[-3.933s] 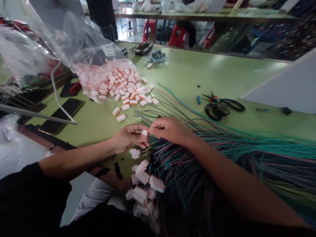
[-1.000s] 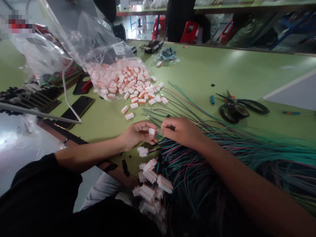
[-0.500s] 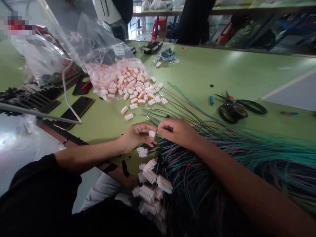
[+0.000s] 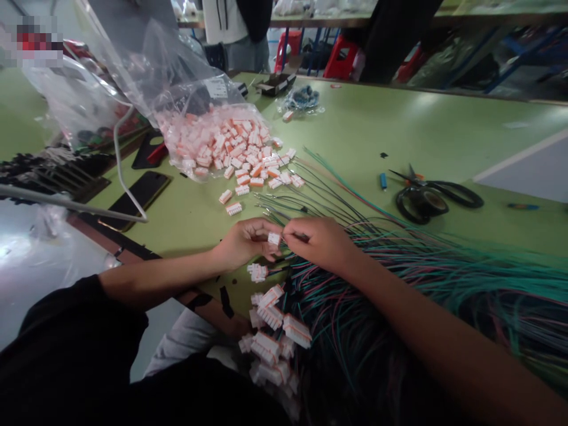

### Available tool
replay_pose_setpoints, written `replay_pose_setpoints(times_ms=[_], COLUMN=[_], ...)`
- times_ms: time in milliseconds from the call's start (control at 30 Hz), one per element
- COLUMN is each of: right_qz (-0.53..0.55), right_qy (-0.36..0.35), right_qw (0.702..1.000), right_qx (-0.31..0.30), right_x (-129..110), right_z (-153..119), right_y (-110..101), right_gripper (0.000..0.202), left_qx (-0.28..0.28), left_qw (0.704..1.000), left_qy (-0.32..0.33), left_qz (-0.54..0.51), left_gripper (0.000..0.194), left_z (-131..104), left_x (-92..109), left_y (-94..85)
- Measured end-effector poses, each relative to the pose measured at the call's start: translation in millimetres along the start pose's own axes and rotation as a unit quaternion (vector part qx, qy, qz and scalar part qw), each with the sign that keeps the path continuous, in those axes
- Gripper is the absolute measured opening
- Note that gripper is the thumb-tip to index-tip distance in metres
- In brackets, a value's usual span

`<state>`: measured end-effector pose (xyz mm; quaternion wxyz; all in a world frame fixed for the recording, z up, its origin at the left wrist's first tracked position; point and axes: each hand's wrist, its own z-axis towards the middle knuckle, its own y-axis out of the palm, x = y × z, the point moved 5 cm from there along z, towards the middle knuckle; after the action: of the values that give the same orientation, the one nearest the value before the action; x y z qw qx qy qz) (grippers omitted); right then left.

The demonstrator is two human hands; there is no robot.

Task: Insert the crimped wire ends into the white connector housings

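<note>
Between the thumb and fingers of my left hand (image 4: 245,241) is a small white connector housing (image 4: 274,238). My right hand (image 4: 316,239) is pinched closed at the right side of that housing, on what looks like a thin wire whose end is mostly hidden by the fingers. A large bundle of green, pink and dark wires (image 4: 426,260) runs under my right forearm. Just below my hands lie wired white-and-orange connectors (image 4: 266,346), grouped near the table's front edge. Loose wire ends (image 4: 266,207) point leftward just beyond my hands.
An open plastic bag (image 4: 208,94) spills a heap of connectors (image 4: 244,148) onto the green table (image 4: 355,130). Scissors (image 4: 410,174) and a roll of black tape (image 4: 426,202) lie at right, a phone (image 4: 135,201) at left. A person (image 4: 237,29) stands beyond the table.
My right hand has come slightly closer to the connector housing in my left hand. The view has shifted a little, and the person in the background has moved right in the picture.
</note>
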<state>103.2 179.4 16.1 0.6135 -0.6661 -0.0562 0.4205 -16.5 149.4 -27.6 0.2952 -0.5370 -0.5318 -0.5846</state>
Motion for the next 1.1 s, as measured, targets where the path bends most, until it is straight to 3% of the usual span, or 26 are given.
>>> replay_pose_setpoints(times_ms=[133,333,567,767,967,1100], right_qz=[-0.002,0.140,0.109,0.154,0.166,0.131], right_qy=[0.025,0.031,0.025,0.036,0.063,0.012], right_qw=[1.000,0.990,0.994,0.987,0.984,0.990], right_qx=[0.007,-0.019,0.004,-0.040,0.006,-0.060], right_x=[3,11,6,15,30,16], right_z=[0,4,2,4,6,2], right_y=[3,-3,-1,-9,-23,-17], right_gripper=[0.020,0.013,0.013,0.015,0.023,0.028], left_qx=[0.013,0.005,0.001,-0.009,0.014,0.024], left_qw=[1.000,1.000,1.000,0.999,1.000,1.000], left_qy=[-0.003,-0.012,-0.022,-0.027,-0.001,0.011], left_qz=[0.028,0.000,-0.003,-0.020,-0.020,-0.006], left_gripper=[0.017,0.023,0.024,0.025,0.024,0.022], left_z=[0,3,4,5,4,2], left_x=[0,-2,-4,-2,7,14], left_y=[-1.5,-1.8,-3.4,-3.0,-6.6,-6.5])
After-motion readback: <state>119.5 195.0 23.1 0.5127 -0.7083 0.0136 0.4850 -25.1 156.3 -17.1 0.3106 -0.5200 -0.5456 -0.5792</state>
